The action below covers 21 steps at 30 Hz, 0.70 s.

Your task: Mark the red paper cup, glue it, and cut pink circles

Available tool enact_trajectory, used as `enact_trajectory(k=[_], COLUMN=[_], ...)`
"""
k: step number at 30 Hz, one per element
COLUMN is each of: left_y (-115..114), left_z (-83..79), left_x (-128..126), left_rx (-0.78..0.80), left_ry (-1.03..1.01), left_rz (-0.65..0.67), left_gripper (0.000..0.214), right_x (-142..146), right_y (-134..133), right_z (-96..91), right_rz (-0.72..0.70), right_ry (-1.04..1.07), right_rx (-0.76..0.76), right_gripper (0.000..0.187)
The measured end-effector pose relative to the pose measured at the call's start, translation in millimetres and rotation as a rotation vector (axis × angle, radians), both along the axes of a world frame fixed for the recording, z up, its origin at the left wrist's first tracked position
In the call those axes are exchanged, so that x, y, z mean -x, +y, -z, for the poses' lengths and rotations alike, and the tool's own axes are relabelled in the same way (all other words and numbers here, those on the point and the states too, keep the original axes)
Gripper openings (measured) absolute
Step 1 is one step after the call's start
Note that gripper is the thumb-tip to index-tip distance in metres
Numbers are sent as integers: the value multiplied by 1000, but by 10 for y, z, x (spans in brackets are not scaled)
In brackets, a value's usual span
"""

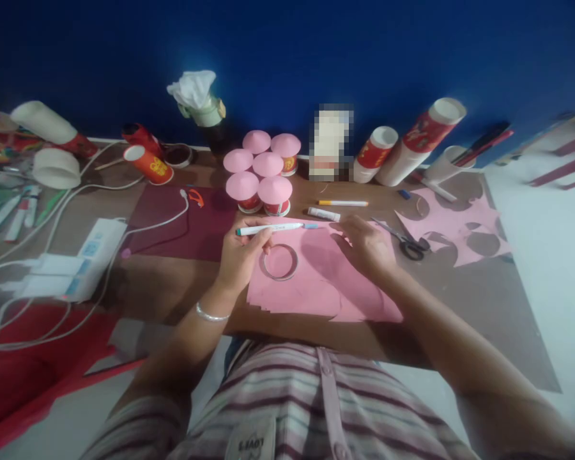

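My left hand is closed around a white marker with a green end at the left and a bluish end at the right. It is held level above the far edge of pink paper sheets. My right hand rests over the right part of the sheets, fingers loosely bent and apart, nothing visible in them. A thin round ring lies flat on the paper beside my left fingers. Just beyond are a short white tube-like stick and a yellow-and-white pen.
Several red cups with pink paper cones stand behind the sheets. Scissors and cut pink scraps lie at right. Paper cup stacks line the back. A white power strip with cables occupies the left.
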<state>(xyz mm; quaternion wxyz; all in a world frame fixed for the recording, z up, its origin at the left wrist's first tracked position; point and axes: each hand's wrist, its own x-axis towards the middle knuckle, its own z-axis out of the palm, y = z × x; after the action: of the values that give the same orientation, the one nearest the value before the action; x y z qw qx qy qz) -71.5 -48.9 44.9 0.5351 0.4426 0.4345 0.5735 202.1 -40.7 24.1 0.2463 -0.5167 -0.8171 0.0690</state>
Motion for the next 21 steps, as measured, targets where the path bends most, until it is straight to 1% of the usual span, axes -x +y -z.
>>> enact_trajectory(k=[3,4,5,6,8,10,12,15,17,18,20,21], left_y=[92,109,120,127,136,145,157,175,180,178,168,160], left_z=[34,39,42,44,46,53,64,86,103,112,135,148], left_x=[-81,-97,-108,-113,-112,-99,-87,-85,-102,-114,-141,-153], left_rx=[101,131,160,190,241,269,278,269,243,226,191,176], left_ry=[-128,-159,-189,-219,-268,-287,-278,-250,-227,-213,-175,-149], left_rz=[-10,-12,-13,-14,-26,-40,-48,-43,-26,-15,5,13], left_gripper=[30,31,33,34,38,39,39,38,37,37,35,34], right_x=[94,164,241,318,448,518,516,415,329,293,249,242], right_y=[112,156,201,246,324,374,398,400,384,370,332,311], right_z=[17,28,42,60,100,131,136,81,20,-10,-51,-57], right_rz=[-22,-29,-45,-50,-51,-41,-25,-16,-41,-62,-71,-56], right_ry=[-144,-155,-147,-107,-57,4,80,216,352,495,943,1135], right_rx=[13,37,91,157,195,219,242,299,375,452,692,786], right_gripper=[28,30,34,36,35,32,28,17,15,16,22,28])
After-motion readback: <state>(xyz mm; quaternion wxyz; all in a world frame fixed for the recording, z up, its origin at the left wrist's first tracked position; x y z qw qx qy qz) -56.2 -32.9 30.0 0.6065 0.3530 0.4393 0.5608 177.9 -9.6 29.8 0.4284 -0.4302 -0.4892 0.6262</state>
